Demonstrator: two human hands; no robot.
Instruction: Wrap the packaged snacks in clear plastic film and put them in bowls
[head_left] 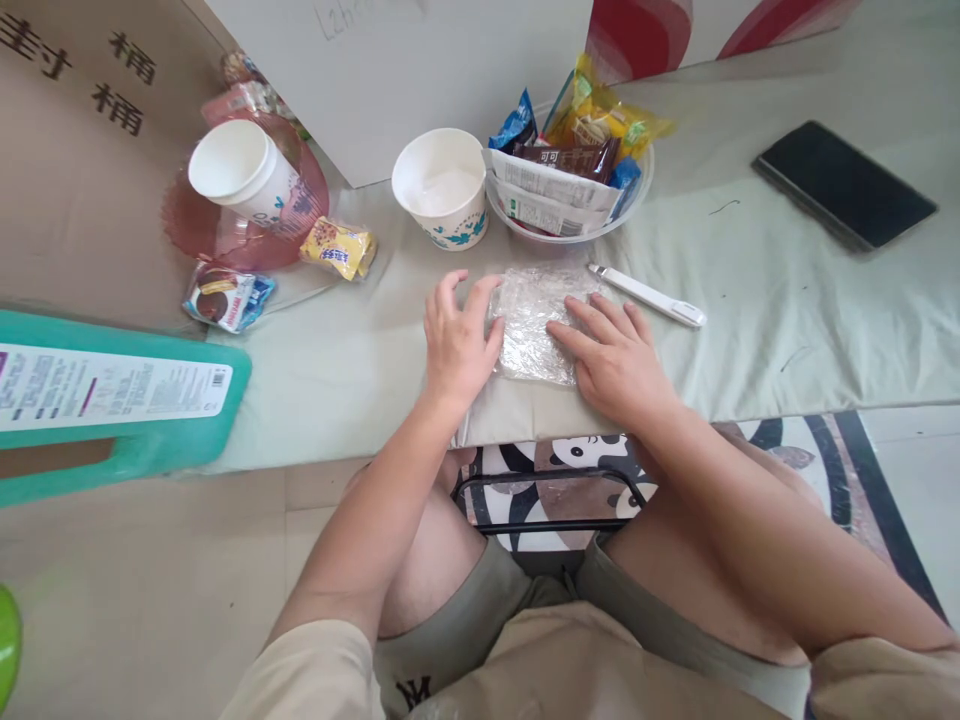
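A flat, crinkled piece of clear plastic wrap [534, 335] lies on the cloth-covered table in front of me. My left hand [461, 335] rests at its left edge, fingers bent and apart, with the thumb and index finger beside the plastic. Spread across its right side is my right hand [619, 355], fingertips lying on top of the wrap. Just beyond the right hand is a slim white utility knife [652, 295], untouched. A white paper bowl [441, 190] with blue leaf prints stands behind the left hand.
Behind the wrap, a clear plastic bowl [643, 195] holds several snack packets. To the left are a red dish [180, 215], stacked paper cups [247, 170], a yellow snack packet [339, 248] and a teal jug [225, 440]. A black phone [844, 185] lies at right.
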